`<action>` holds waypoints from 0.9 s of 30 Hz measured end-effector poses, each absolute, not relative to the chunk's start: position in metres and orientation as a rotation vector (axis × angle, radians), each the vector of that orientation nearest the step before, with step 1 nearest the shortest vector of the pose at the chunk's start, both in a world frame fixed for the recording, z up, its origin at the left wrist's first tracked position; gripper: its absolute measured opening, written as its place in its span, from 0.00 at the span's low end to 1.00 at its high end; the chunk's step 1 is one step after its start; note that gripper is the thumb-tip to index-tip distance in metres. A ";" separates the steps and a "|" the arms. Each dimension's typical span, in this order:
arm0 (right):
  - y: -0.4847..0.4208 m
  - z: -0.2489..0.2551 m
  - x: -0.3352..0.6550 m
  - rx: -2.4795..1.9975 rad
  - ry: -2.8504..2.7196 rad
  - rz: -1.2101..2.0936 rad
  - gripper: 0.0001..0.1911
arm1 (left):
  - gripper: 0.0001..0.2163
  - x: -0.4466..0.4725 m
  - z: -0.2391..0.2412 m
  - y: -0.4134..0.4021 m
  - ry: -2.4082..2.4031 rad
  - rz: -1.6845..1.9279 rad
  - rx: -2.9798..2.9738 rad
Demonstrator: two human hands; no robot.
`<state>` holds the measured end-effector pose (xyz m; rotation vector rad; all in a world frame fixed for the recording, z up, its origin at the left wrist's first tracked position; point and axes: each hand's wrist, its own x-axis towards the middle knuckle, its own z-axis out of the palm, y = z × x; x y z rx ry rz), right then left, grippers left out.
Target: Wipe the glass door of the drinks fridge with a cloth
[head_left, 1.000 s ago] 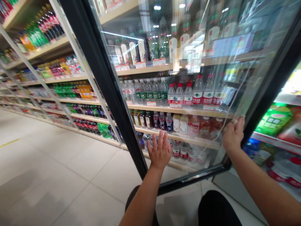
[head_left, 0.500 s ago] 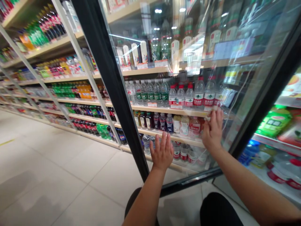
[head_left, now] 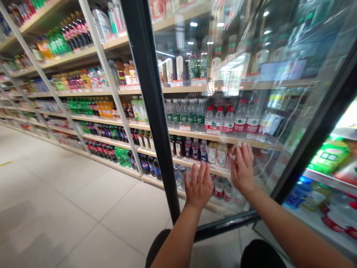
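Observation:
A glass door (head_left: 258, 195) with a black frame (head_left: 156, 93) stands swung out in front of me. My left hand (head_left: 198, 186) is flat against the lower part of the glass, its fingers stretched out and nothing in it. To the right and slightly higher, my right hand (head_left: 243, 167) presses a small whitish crumpled cloth (head_left: 233, 152) to the pane. Most of that cloth is hidden under my fingers, and whether it is fabric or paper tissue is unclear. Bottles on a shelf show through the glass behind both hands.
Long shelves of drinks (head_left: 106, 123) run along the left, past the door. On the right, an open cooler (head_left: 315, 219) holds bottles, among them a green one (head_left: 333, 154). Light floor tiles (head_left: 69, 208) lie below, and my knees (head_left: 262, 255) are close under the door's bottom edge.
My right hand has moved down and a little left across the glass with the cloth. The camera view has shifted slightly left; my left hand stays flat on the pane.

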<state>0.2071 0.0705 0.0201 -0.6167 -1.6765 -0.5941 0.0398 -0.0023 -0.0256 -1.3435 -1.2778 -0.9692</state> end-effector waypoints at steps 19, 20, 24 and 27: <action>0.056 0.000 0.191 -0.553 -1.834 -0.630 0.36 | 0.25 0.039 -0.026 -0.003 -1.282 -0.964 -1.362; 0.058 0.013 0.192 -0.583 -1.782 -0.603 0.36 | 0.25 0.039 -0.026 -0.003 -1.284 -0.964 -1.359; 0.063 0.052 0.193 -0.658 -1.617 -0.514 0.37 | 0.24 0.040 -0.026 -0.003 -1.285 -0.967 -1.352; 0.061 0.026 0.191 -0.625 -1.693 -0.565 0.38 | 0.23 0.040 -0.026 -0.004 -1.284 -0.976 -1.362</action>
